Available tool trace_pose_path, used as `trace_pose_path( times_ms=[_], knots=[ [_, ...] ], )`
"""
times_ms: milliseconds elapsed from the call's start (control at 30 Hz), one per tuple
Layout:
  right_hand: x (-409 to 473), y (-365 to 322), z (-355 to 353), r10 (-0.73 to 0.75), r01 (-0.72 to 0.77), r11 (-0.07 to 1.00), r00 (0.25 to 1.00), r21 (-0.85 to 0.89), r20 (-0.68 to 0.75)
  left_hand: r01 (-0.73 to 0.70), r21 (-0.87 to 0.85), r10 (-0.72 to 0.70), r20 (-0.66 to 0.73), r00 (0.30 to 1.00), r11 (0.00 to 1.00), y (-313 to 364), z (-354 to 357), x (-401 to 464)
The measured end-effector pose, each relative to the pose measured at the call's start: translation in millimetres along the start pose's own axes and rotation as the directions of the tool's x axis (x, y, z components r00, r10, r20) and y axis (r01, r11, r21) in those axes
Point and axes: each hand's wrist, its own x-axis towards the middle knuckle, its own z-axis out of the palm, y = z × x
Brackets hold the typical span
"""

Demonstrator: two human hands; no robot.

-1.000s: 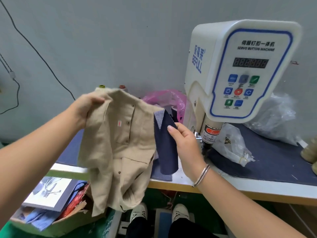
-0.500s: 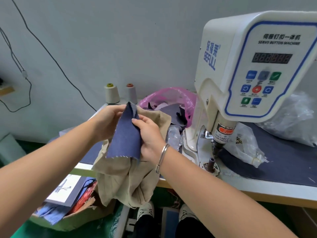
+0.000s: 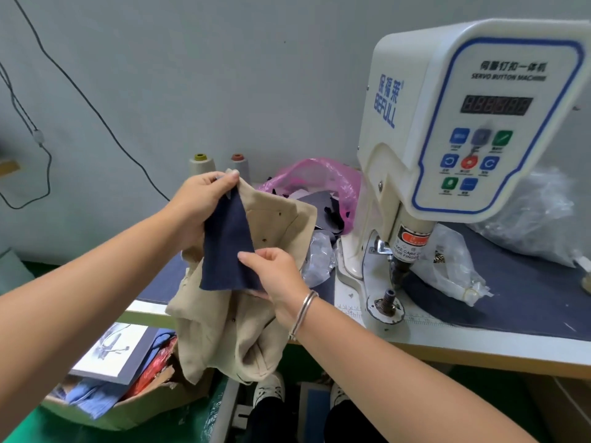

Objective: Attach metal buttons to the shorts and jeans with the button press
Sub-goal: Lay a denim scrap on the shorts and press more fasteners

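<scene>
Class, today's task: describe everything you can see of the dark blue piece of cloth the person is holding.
The dark blue cloth is a small flat swatch of denim-like fabric, narrow at the top and wider at the bottom, with a raw lower edge. It hangs upright in front of the beige shorts. The left hand pinches its top corner together with the shorts; the right hand pinches its lower right edge. It is held in the air to the left of the button press, not touching it.

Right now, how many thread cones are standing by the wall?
2: a yellow-topped thread cone and a red-topped thread cone beside it, behind the left hand. More may be hidden.
</scene>
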Motion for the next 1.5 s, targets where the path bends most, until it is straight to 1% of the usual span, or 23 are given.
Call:
trace_pose_path(
  times_ms=[133, 200, 267, 300, 333, 367, 400, 467, 533, 633, 733, 767, 900, 933, 1000, 1067, 1100, 1200, 1367, 1400, 1433, 1467, 1500],
  knots=[
    [-12, 10, -15, 0.184, -0.179, 0.98, 0.981, -0.085, 0.054, -0.061, -0.081, 0.06, -0.017, 0.998, 0.995, 19, 1, 1],
    [-16, 11, -17, 0.192, -0.181, 0.973, 0.979, -0.144, 0.062, -0.099, -0.046, 0.098, -0.01, 0.995, 0.994, 28, 2, 2],
    [-18, 7, -17, -0.053, 0.041, 0.976, 0.997, -0.212, -0.053, -0.164, 0.07, 0.161, 0.046, 0.986, 0.984, 35, 3, 3],
    [-19, 0, -18, -0.251, 0.216, 0.946, 0.96, -0.242, -0.124, -0.203, 0.148, 0.19, 0.093, 0.977, 0.968, 38, 3, 3],
    [-20, -9, -20, -0.43, 0.377, 0.885, 0.886, -0.272, -0.172, -0.233, 0.214, 0.204, 0.152, 0.967, 0.949, 40, 4, 3],
    [-21, -19, -21, -0.559, 0.497, 0.815, 0.811, -0.297, -0.175, -0.25, 0.251, 0.196, 0.22, 0.956, 0.935, 41, 4, 1],
    [-21, -29, -24, -0.623, 0.558, 0.761, 0.77, -0.331, -0.136, -0.248, 0.255, 0.17, 0.291, 0.942, 0.934, 43, 5, -2],
    [-17, -49, -28, -0.581, 0.514, 0.736, 0.814, -0.441, -0.021, -0.216, 0.217, 0.111, 0.411, 0.905, 0.952, 43, 7, -7],
    [-16, -63, -32, -0.508, 0.481, 0.707, 0.855, -0.517, 0.102, -0.19, 0.165, 0.094, 0.462, 0.882, 0.968, 42, 9, -11],
    [-27, -74, -35, -0.568, 0.545, 0.653, 0.812, -0.525, 0.136, -0.153, 0.065, 0.093, 0.544, 0.834, 0.986, 39, 1, -16],
    [-51, -84, -35, -0.619, 0.577, 0.689, 0.783, -0.439, 0.057, -0.079, -0.055, 0.095, 0.679, 0.728, 0.995, 37, -10, -24],
    [-60, -87, -36, -0.606, 0.572, 0.706, 0.793, -0.417, 0.064, -0.085, -0.086, 0.12, 0.687, 0.716, 0.993, 38, -9, -27],
    [-90, -89, -53, -0.45, 0.504, 0.763, 0.864, -0.405, 0.227, -0.136, -0.153, 0.203, 0.637, 0.744, 0.979, 52, 13, -40],
    [-96, -88, -61, -0.466, 0.514, 0.761, 0.857, -0.396, 0.219, -0.142, -0.136, 0.196, 0.665, 0.721, 0.981, 56, 22, -45],
    [-106, -88, -75, -0.498, 0.523, 0.812, 0.852, -0.257, 0.16, -0.168, -0.08, 0.17, 0.753, 0.636, 0.983, 62, 44, -57],
    [-117, -83, -93, -0.466, 0.484, 0.868, 0.871, -0.11, 0.159, -0.175, -0.044, 0.135, 0.822, 0.554, 0.984, 61, 68, -68],
    [-121, -78, -101, -0.45, 0.468, 0.879, 0.878, -0.089, 0.166, -0.171, -0.024, 0.114, 0.834, 0.54, 0.985, 56, 80, -72],
    [-135, -65, -124, -0.39, 0.403, 0.902, 0.914, -0.156, 0.109, -0.185, 0.063, 0.06, 0.807, 0.588, 0.981, 39, 109, -81],
    [-134, -53, -152, -0.156, 0.141, 0.924, 0.988, -0.355, -0.014, -0.202, 0.081, 0.068, 0.769, 0.636, 0.976, 15, 144, -89],
    [-128, -50, -154, -0.135, 0.124, 0.915, 0.991, -0.383, -0.001, -0.203, 0.095, 0.056, 0.775, 0.629, 0.975, 11, 150, -90],
    [-125, -42, -159, -0.172, 0.204, 0.894, 0.978, -0.399, 0.115, -0.211, 0.12, 0.038, 0.784, 0.62, 0.97, 8, 154, -91],
    [-124, -37, -161, -0.183, 0.229, 0.887, 0.971, -0.401, 0.151, -0.241, 0.145, 0.035, 0.79, 0.613, 0.96, 5, 159, -92],
    [-123, -34, -167, -0.199, 0.225, 0.94, 0.972, -0.258, 0.122, -0.281, 0.167, 0.04, 0.794, 0.607, 0.945, 2, 163, -92]
  ],
)
